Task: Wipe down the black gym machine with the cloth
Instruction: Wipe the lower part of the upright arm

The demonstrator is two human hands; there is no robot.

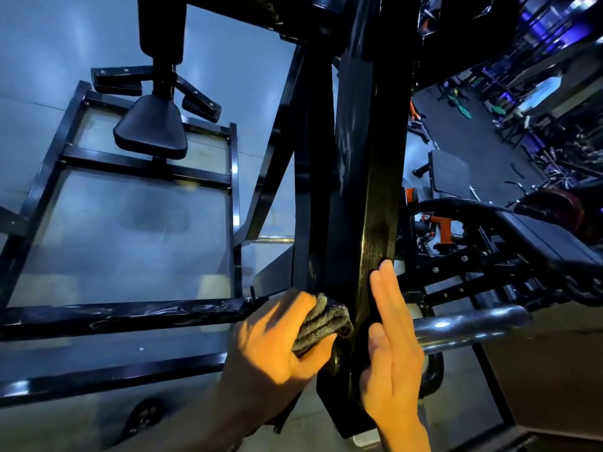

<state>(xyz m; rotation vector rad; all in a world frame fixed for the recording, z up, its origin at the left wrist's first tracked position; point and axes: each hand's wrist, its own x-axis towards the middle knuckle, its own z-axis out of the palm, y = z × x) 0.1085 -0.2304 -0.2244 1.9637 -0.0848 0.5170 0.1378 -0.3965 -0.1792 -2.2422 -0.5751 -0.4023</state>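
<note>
Gripped in the curled fingers of the left hand, a bunched grey fuzzy cloth is pressed against the glossy black upright post of the gym machine. Straight-fingered, the right hand is laid flat on the post's other side, just beside the cloth.

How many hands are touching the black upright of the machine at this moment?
2. The left hand presses a grey cloth against the upright low on its left side; the right hand lies flat, fingers straight, on its right edge.
</note>
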